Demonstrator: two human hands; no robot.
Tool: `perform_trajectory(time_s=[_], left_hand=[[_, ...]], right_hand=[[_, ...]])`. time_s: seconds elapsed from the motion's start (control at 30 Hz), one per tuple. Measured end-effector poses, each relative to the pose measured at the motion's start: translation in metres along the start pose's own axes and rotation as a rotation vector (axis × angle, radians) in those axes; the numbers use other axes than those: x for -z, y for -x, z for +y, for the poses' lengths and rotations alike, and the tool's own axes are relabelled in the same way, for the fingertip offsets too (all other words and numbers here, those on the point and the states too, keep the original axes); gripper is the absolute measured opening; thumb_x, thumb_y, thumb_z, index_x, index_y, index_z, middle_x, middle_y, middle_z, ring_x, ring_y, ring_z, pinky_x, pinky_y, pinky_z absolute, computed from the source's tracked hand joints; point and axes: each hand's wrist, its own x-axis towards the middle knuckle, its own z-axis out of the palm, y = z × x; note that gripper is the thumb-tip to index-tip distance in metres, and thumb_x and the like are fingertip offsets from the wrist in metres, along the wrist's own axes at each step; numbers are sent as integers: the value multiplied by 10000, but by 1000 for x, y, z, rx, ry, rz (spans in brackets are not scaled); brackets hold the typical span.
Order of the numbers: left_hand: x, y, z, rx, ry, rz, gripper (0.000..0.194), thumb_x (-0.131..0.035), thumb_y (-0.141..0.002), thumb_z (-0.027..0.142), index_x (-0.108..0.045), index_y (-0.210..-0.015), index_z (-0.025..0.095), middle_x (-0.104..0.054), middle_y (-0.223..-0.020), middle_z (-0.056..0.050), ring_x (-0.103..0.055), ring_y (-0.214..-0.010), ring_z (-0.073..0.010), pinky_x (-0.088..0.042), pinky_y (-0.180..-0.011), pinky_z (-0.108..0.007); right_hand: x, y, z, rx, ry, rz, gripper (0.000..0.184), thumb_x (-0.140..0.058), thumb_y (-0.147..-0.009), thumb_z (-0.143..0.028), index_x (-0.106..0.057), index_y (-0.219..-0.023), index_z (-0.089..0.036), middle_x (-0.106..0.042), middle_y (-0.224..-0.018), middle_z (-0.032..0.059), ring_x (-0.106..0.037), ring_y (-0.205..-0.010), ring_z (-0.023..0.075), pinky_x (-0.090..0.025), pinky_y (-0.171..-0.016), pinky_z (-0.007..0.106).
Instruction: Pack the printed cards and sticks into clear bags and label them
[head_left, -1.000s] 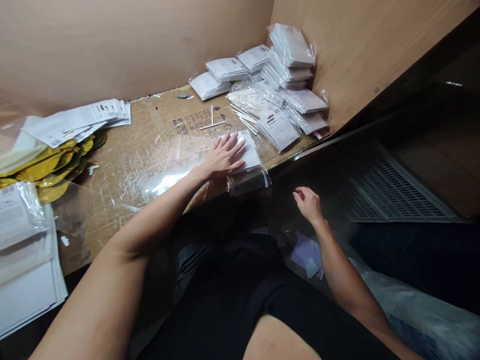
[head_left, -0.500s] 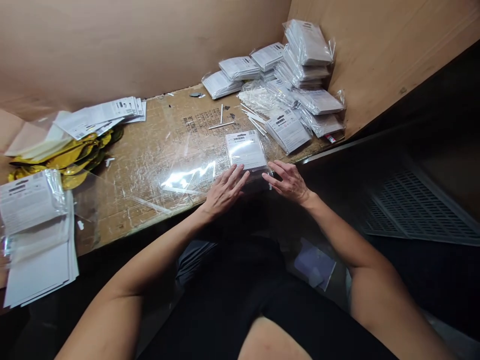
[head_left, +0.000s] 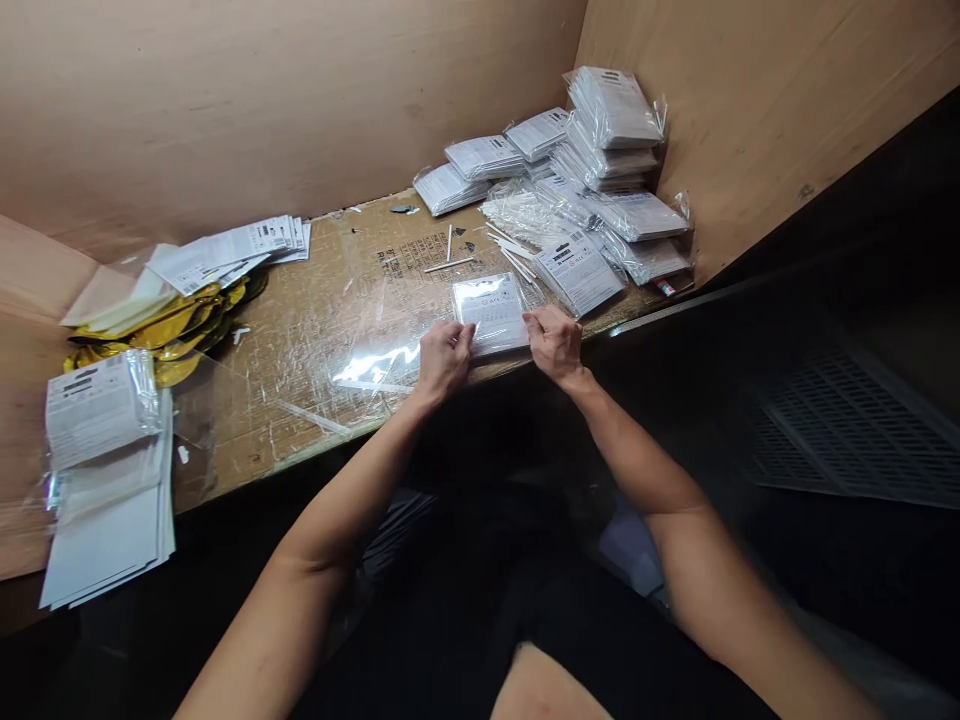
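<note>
A clear plastic packet with a white printed card (head_left: pixel 493 310) lies near the front edge of the cardboard-covered table (head_left: pixel 300 330). My left hand (head_left: pixel 444 358) grips the packet's lower left corner with curled fingers. On the packet's lower right corner my right hand (head_left: pixel 555 340) is closed in the same way. Both hands sit at the table's edge, the packet flat between them.
A heap of filled packets (head_left: pixel 600 170) fills the back right corner beside loose white sticks (head_left: pixel 517 215). Gold foil pieces (head_left: pixel 161 325) and printed cards (head_left: pixel 232 245) lie at the left. A stack of white sheets and bags (head_left: pixel 105 470) sits front left. Wooden walls enclose the table.
My right hand came up from my lap to the packet. My left hand slid off the packet's top to its near edge, and both hands closed on its lower corners.
</note>
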Motion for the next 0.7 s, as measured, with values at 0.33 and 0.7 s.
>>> perform_trajectory(time_s=[0.33,0.7], left_hand=[[17,-41,15,405,698,-317,467,-844,-880,406,-516,-608,216,-483,-509,39,-435,-410,-91,-302,-463,-251],[102,-29,-47,397,1571,-458,413,-1010,-750,378,-680,-894,175,-632,-748,33,-517,-489,-29,-415,-438,-122]], right_hand=[[-6,-43,-18,-503,-89,-75,500,-602,-1020,-672,-702,-973,-184,-769,-935,214,-738,-1065,410,-562,-954,520],[-34,-93,-106,-533,-1215,-424,471,-688,-988,-683,-710,-1082,-222,-791,-871,58,-757,-772,245,-672,-691,390]])
